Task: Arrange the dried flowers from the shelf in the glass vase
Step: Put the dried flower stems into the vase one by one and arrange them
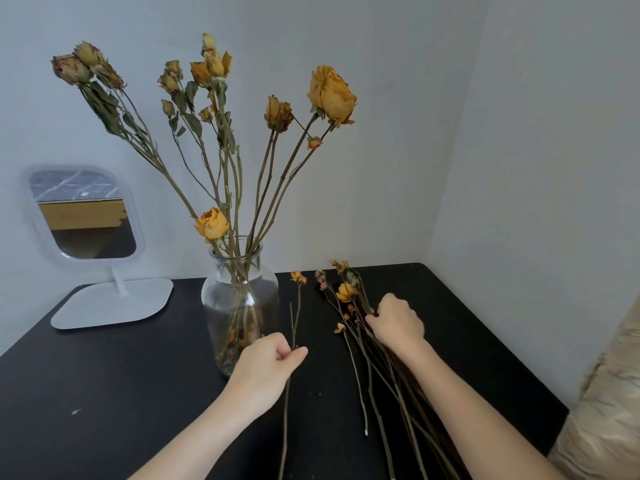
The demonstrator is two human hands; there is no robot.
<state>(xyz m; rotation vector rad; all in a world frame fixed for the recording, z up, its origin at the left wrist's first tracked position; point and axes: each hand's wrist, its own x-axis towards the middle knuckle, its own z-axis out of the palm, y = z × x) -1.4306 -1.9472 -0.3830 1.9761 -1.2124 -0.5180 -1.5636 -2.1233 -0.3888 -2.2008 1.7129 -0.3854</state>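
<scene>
flowers, dry and yellow on long brown stems [330,95], stand in the round clear glass vase [239,306] on the black table [104,393]. the left hand [266,362] is just in front of the vase. its thumb and curled fingers pinch one thin stem with tiny orange buds [298,277], and the stem's low end runs off the bottom edge. the right hand [398,323] lies curled on a loose bunch of dry stems [377,382] flat on the table. its fingertips are hidden, so it may be gripping some, but i cannot tell. a white stand mirror [83,216] is far left.
</scene>
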